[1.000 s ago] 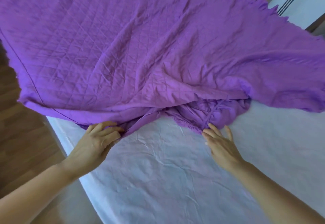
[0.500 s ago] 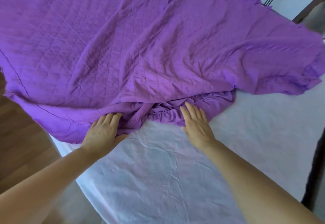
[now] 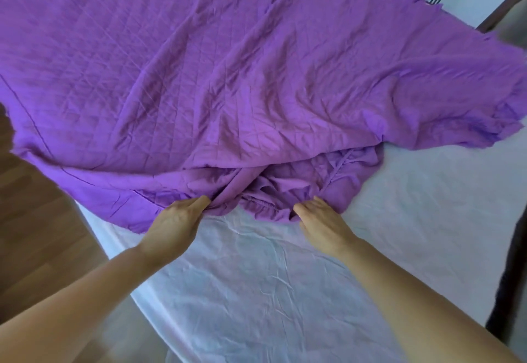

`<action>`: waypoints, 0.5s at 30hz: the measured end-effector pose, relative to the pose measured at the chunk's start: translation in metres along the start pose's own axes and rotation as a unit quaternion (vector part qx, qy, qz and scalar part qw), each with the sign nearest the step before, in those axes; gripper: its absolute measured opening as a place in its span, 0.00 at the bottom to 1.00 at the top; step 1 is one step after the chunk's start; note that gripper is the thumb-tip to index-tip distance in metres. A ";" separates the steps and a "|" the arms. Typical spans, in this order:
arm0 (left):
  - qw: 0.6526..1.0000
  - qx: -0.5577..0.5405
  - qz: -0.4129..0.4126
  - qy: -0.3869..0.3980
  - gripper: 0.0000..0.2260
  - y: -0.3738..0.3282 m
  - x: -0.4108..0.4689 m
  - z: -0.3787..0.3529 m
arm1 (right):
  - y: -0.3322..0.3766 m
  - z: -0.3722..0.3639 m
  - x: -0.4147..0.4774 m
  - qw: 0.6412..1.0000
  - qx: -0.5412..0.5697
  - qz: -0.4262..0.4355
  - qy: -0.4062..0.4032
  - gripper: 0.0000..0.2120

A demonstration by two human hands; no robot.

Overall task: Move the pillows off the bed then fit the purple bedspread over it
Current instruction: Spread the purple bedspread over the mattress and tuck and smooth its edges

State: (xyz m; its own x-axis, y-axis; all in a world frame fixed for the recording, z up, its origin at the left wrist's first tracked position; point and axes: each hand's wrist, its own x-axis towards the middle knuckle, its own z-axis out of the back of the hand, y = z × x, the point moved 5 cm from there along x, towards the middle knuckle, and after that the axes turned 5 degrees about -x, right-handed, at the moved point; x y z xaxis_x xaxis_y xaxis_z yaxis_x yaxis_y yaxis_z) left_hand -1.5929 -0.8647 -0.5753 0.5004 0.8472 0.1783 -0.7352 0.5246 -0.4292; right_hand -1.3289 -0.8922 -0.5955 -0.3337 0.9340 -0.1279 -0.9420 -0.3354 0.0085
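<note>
Your left hand [image 3: 174, 225], fingers pressed together, digs into a fold of the bedspread [image 3: 256, 77], which covers the far part of the bed [image 3: 256, 291]; your right hand [image 3: 322, 225] curls its fingers on the bunched hem. You're mid-spread, I judge: next, draw the hem toward you.

a bedroom in a home. a bed [image 3: 256, 277] with a creased white sheet fills the lower middle of the frame, and a quilted purple bedspread [image 3: 228, 77] with a ruffled edge covers the upper part. wood-plank floor [image 3: 34, 220] shows at the left edge, and a pale wall panel [image 3: 470, 0] at the upper right.
</note>
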 end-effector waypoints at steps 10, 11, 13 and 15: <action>0.993 0.027 -0.011 0.117 0.09 0.005 -0.069 0.021 | 0.014 -0.001 -0.133 0.997 -0.030 0.067 0.009 0.09; 0.993 0.012 0.016 0.114 0.09 0.005 -0.067 0.016 | 0.019 0.000 -0.126 0.999 -0.022 0.047 0.017 0.13; 0.993 -0.006 0.057 0.104 0.11 0.003 -0.058 0.009 | 0.020 0.001 -0.104 0.999 -0.012 -0.030 0.027 0.29; 0.991 -0.007 0.079 0.106 0.14 0.002 -0.052 0.007 | 0.022 0.004 -0.083 0.994 -0.037 -0.085 0.049 0.45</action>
State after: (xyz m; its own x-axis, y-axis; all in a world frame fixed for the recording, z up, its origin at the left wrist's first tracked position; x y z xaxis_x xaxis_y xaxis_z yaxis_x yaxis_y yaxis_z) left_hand -1.6235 -0.9067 -0.5797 0.4650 0.8816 -0.0810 -0.8062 0.3839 -0.4503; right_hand -1.3223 -0.9772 -0.5808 -0.1608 0.9629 -0.2169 -0.9783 -0.1846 -0.0942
